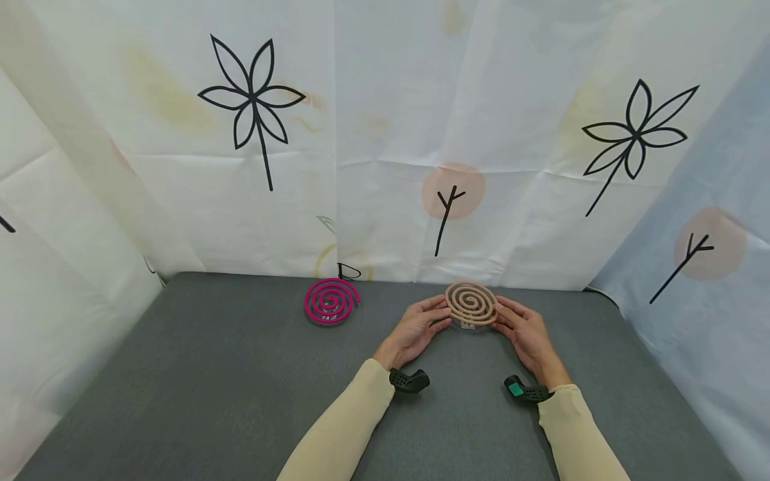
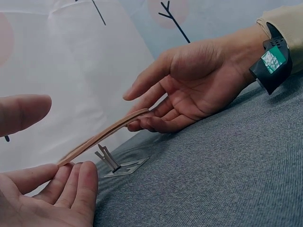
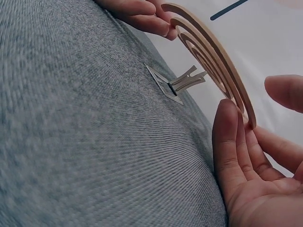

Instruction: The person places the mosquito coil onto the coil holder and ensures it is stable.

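A tan mosquito coil [image 1: 472, 304] is held by its opposite edges between my two hands. My left hand [image 1: 415, 327] supports the left edge with its fingertips, thumb raised apart from the coil in the left wrist view. On the other side, the bent fingers of my right hand [image 1: 526, 334] hold the right edge; its thumb is also off the coil in the right wrist view. Just beneath the coil [image 3: 222, 49], a small metal coil stand [image 3: 187, 84] rests on the table, its upright prongs close to the spiral's underside.
A pink mosquito coil [image 1: 331, 298] lies to the left near the table's back edge, with pale metal showing through its gaps. Patterned white cloth [image 1: 385, 133] hangs behind the grey table [image 1: 240, 387] and at its sides.
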Action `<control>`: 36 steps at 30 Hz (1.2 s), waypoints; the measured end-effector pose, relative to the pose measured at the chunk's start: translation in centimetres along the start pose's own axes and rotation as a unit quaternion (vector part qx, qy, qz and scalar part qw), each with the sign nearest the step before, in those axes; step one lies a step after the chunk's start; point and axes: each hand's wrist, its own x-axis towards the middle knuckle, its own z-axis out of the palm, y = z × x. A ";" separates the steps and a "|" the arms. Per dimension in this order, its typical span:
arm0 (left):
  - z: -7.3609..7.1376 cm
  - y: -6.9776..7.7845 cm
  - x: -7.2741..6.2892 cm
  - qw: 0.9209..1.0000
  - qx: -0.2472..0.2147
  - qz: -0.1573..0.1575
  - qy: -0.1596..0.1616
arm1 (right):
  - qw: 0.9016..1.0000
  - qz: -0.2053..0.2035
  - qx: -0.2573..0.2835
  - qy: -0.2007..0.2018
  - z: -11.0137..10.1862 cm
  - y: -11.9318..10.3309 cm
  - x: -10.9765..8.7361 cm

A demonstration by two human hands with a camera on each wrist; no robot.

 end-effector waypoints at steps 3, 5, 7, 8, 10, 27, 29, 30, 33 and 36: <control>0.0 0.0 -0.1 1.000 -0.004 0.001 -0.001 | 1.000 -0.003 0.004 -0.001 0.0 0.0 -0.1; 0.0 0.0 -0.1 1.000 -0.006 0.002 0.001 | 1.000 0.000 0.001 0.001 0.0 -0.1 -0.1; -0.1 0.0 -0.1 1.000 -0.006 0.002 0.001 | 1.000 0.005 -0.004 0.005 0.0 -0.1 0.0; -0.1 -0.1 -0.1 1.000 -0.005 0.002 0.002 | 1.000 0.009 -0.007 0.008 0.1 -0.1 0.0; -0.1 -0.1 -0.1 1.000 -0.004 0.003 0.003 | 1.000 0.014 -0.013 0.010 0.1 -0.1 0.1; -0.1 -0.3 0.1 1.000 0.001 0.008 0.008 | 0.999 0.011 -0.038 0.012 0.4 -0.1 0.1; -0.1 -0.4 0.1 1.000 0.004 0.011 0.008 | 0.999 0.010 -0.041 0.012 0.4 -0.1 0.1; -0.1 -0.4 0.1 1.000 0.006 0.013 0.008 | 0.999 0.009 -0.046 0.009 0.4 -0.1 0.1; -0.1 -0.4 0.0 1.000 0.007 0.012 0.009 | 0.998 0.008 -0.054 0.010 0.5 -0.1 0.1; -0.1 -0.3 0.1 1.000 0.006 0.009 0.012 | 0.998 0.007 -0.062 0.011 0.5 0.0 0.2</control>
